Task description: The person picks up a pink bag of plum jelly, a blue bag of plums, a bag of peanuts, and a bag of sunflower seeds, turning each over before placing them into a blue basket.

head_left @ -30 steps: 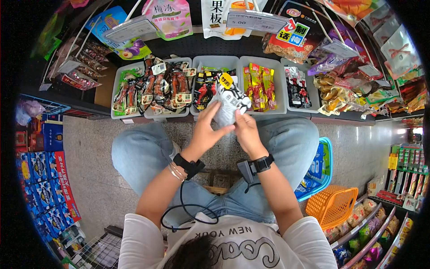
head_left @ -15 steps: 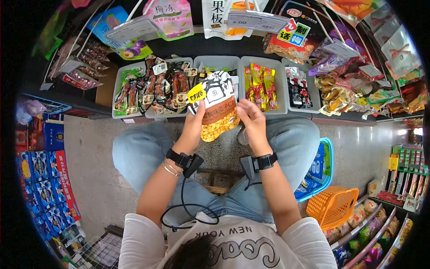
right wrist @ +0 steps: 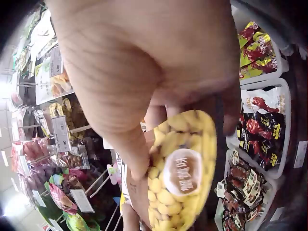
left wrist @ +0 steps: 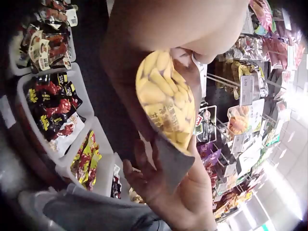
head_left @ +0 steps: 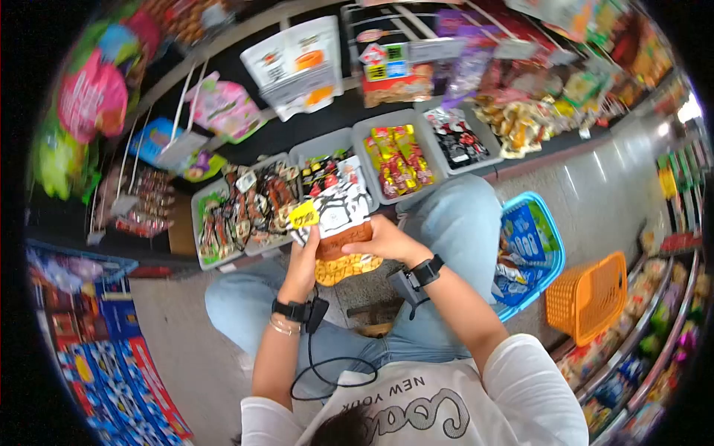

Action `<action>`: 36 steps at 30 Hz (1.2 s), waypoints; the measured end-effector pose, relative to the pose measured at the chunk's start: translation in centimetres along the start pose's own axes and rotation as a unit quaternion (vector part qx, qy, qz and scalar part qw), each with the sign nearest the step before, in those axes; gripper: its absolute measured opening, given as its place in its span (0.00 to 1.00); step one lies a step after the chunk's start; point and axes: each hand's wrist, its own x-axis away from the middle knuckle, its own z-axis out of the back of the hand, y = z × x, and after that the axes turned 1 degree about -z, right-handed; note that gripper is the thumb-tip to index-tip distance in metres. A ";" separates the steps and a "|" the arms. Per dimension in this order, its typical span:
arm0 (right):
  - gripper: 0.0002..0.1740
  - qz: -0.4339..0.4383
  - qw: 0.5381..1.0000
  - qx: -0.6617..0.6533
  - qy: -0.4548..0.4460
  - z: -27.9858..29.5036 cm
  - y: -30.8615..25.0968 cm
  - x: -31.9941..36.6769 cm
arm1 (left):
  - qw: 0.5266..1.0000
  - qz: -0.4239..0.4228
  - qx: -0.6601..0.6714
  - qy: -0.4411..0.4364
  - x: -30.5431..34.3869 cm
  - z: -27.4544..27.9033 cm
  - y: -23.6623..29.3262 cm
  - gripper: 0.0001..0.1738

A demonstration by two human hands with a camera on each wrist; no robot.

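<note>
A person crouched on the shop floor holds a snack pouch with both hands just left of the middle of the head view. It stands upright in front of the lowest shelf. The left hand grips the pouch's left edge from below. The right hand is curled round its right edge, so both hands are clamped on the same pouch, one at each side. The pouch has a black-and-white top with a yellow round label, a brown band in the middle and a lower part printed with yellow kernels. The left wrist view shows that yellow bottom end of the pouch from below. The right hand is under it there, and the left hand fills the top of that frame. In the right wrist view the right hand covers the upper part of the pouch. Behind the pouch, grey trays on the shelf hold dark packets and red and yellow packets. A white hanging bag is in the upper middle. A blue basket and an orange basket stand at the right of the frame.
</note>
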 end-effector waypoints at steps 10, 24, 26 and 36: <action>0.19 0.101 0.943 -0.162 0.274 0.7 -6.8 11.6 | 0.974 -0.076 -0.107 -0.182 2.2 -9.3 4.2 0.18; 0.10 0.089 0.778 0.025 0.622 12.3 -6.6 30.7 | 0.876 -0.089 -0.223 -0.418 -0.5 -29.2 -6.1 0.11; 0.09 0.065 0.770 0.035 0.634 13.8 -4.9 31.7 | 0.902 -0.017 -0.171 -0.397 -0.6 -30.4 -7.7 0.12; 0.10 -0.037 0.790 0.160 0.591 22.1 4.3 34.0 | 0.905 0.213 -0.150 -0.337 -2.5 -29.9 -10.2 0.16</action>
